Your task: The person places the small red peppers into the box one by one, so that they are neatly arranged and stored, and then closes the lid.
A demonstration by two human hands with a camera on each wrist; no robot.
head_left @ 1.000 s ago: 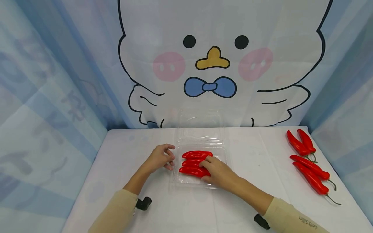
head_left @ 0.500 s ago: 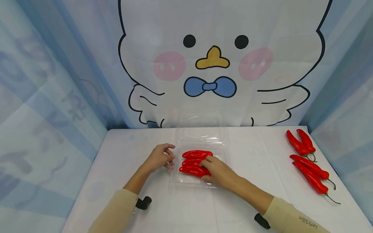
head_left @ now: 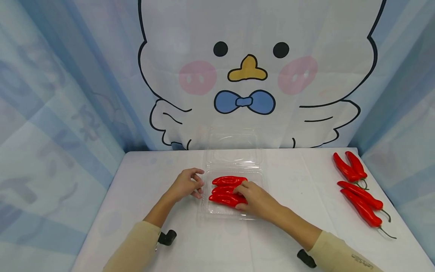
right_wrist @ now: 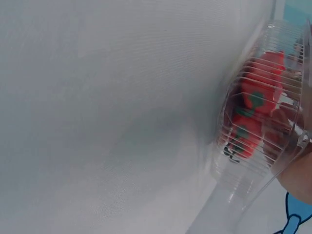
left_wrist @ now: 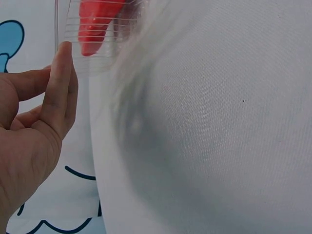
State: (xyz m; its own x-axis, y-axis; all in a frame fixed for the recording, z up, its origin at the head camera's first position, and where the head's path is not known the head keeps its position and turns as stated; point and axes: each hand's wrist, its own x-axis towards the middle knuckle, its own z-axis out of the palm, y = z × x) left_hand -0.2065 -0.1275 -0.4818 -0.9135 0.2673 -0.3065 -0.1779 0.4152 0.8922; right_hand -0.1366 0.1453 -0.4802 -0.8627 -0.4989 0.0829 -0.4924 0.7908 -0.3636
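Three red chili peppers lie side by side in a clear plastic clamshell box [head_left: 217, 212], whose lid [head_left: 234, 139] stands raised behind. My right hand [head_left: 256, 199] reaches in from the right and grips the right end of the front chili pepper [head_left: 222, 198], fingers over the far side and thumb at the near side. Behind it lie the middle chili pepper [head_left: 221, 190] and the back chili pepper [head_left: 227, 180]. My left hand [head_left: 188, 184] is just left of the box with loosely bent fingers, holding nothing. Green stem ends [right_wrist: 256, 100] show through the ridged wall in the right wrist view.
Several more red chili peppers with stems [head_left: 363, 207] lie at the right side of the white-covered table [head_left: 204, 249]. A curtain with a cartoon print [head_left: 244, 22] hangs behind the table, and blue curtains [head_left: 51, 132] flank both sides.
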